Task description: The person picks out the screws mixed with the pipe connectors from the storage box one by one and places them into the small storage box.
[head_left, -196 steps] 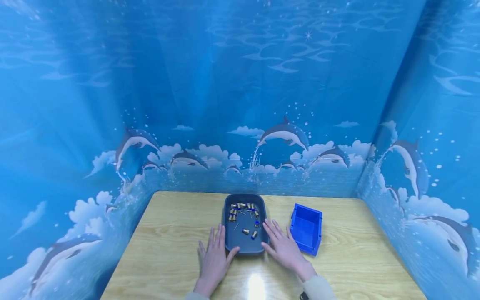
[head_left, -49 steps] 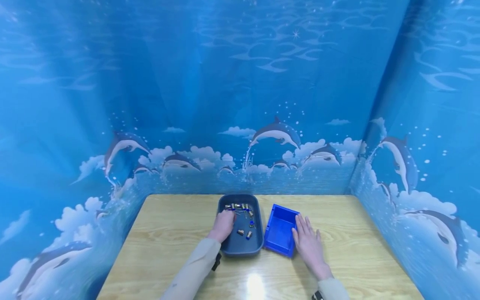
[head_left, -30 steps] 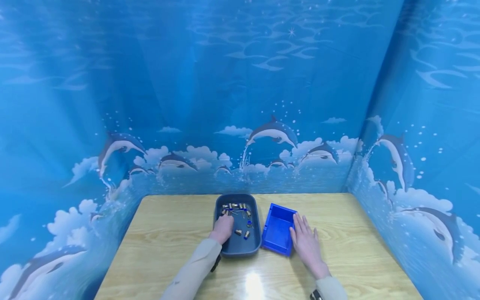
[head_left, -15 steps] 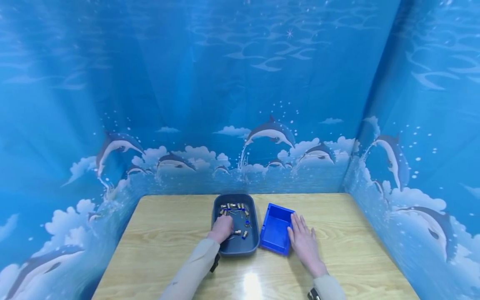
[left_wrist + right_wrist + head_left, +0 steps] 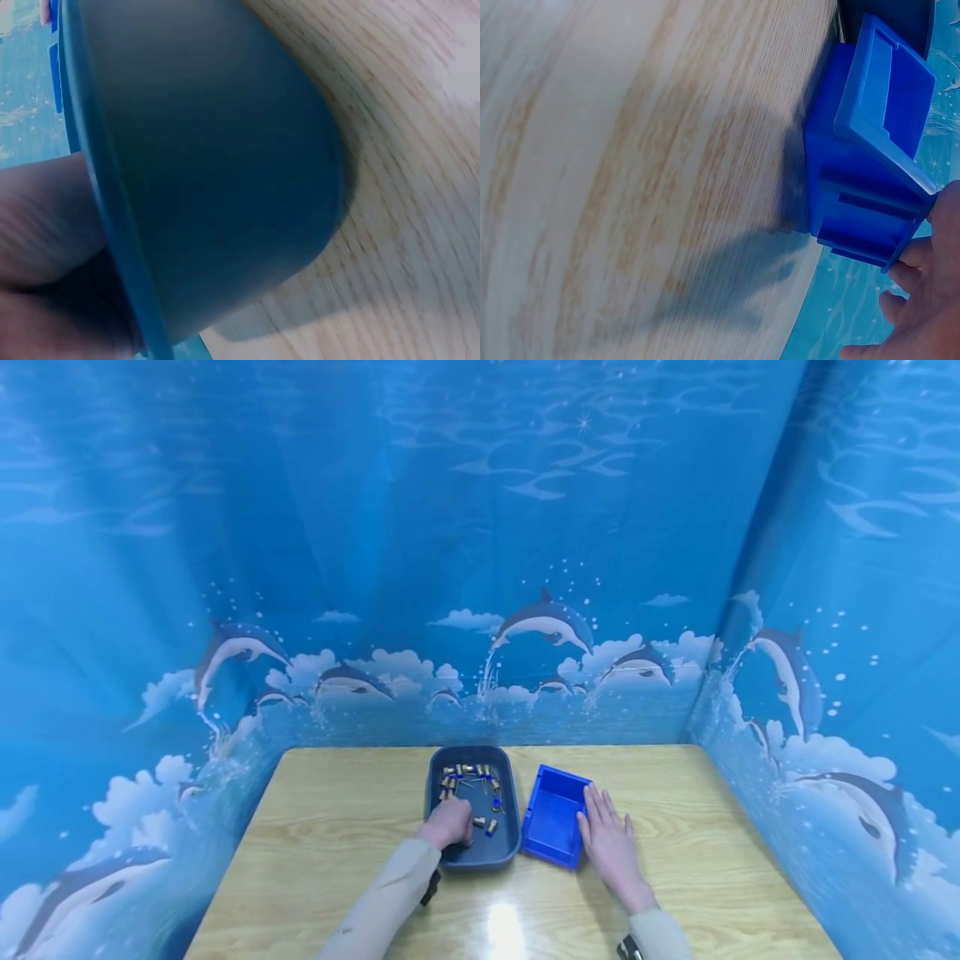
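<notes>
My left hand [image 5: 448, 823] reaches over the left wall into the dark grey-blue tray [image 5: 480, 864], fingers bent down toward its near floor. Its fingertips are hidden in both views, and I cannot tell whether they hold anything. Small brass-coloured fittings with blue parts [image 5: 491, 827] and thin metal pins [image 5: 483, 787] lie in the tray, most toward its far end. My right hand [image 5: 611, 847] rests straight-fingered along the right side of a small blue bin [image 5: 555, 827]; in the right wrist view its fingers touch the bin's rim [image 5: 892, 161].
The blue bin stands just right of the tray on a wood-grain table [image 5: 337, 827]. Behind and at both sides hangs a blue curtain [image 5: 465, 527] printed with dolphins.
The left hand went from lying flat beside the tray to reaching inside, lately shifting toward its near end. The right hand left the tray for the blue bin, which now stands closer to the tray.
</notes>
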The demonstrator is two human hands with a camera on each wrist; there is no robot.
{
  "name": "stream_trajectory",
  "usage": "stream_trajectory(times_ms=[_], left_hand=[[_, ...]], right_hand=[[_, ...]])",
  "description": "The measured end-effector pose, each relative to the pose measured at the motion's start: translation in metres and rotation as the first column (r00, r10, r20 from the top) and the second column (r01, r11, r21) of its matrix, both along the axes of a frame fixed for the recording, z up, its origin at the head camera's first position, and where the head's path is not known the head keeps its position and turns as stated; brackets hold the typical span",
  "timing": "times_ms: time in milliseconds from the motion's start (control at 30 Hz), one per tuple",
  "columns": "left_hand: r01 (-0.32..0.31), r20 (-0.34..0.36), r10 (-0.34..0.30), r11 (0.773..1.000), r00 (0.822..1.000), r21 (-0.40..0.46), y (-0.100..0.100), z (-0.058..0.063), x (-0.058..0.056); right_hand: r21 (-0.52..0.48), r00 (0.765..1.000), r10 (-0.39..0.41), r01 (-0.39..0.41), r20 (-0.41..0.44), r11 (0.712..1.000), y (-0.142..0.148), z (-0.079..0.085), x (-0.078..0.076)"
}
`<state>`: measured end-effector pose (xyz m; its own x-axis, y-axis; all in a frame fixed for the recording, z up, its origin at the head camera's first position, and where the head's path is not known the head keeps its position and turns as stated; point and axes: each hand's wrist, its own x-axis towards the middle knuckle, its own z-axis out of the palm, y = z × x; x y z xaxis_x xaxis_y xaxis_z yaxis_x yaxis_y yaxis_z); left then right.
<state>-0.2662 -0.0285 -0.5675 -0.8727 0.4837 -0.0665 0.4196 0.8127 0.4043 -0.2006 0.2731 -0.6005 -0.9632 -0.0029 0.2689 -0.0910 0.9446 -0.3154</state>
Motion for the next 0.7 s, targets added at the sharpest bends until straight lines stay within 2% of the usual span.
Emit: stream_trajectory(times_ms=[100, 200, 267, 367, 500, 700], left_hand=[[0.016, -0.002, -0.016, 1.0, 1.0, -0.005, -0.0021, -0.0002, -0.0016], [0.016, 0.026, -0.016, 1.0, 1.0, 0.004, -0.0038, 0.0001, -0.004], [0.002, 0.061, -0.004, 0.999, 0.998, 0.036, -0.0048, 0.0014, -0.0052], [-0.049, 0.164, 0.028, 0.991, 0.986, 0.122, -0.0048, 0.0042, -0.0065], [-0.127, 0.29, 0.05, 0.959, 0.956, 0.252, -0.0027, 0.0072, -0.0067], [-0.179, 0.389, 0.008, 0.896, 0.921, 0.406, 0.0011, 0.009, -0.0066]], right_hand=[[0.007, 1.0, 0.003, -0.002, -0.019, 1.0, -0.0003, -0.0001, 0.0001], [0.007, 1.0, 0.003, -0.003, -0.029, 1.0, -0.0005, -0.0004, 0.0003], [0.004, 1.0, 0.004, -0.003, -0.031, 1.0, -0.0009, -0.0003, 0.0], [-0.002, 1.0, 0.002, -0.002, -0.029, 1.0, -0.0015, 0.0001, -0.0005], [-0.006, 1.0, 0.001, -0.001, -0.028, 1.0, -0.0019, 0.0008, -0.0002], [-0.002, 1.0, 0.002, -0.002, -0.028, 1.0, -0.0011, 0.0008, 0.0005]])
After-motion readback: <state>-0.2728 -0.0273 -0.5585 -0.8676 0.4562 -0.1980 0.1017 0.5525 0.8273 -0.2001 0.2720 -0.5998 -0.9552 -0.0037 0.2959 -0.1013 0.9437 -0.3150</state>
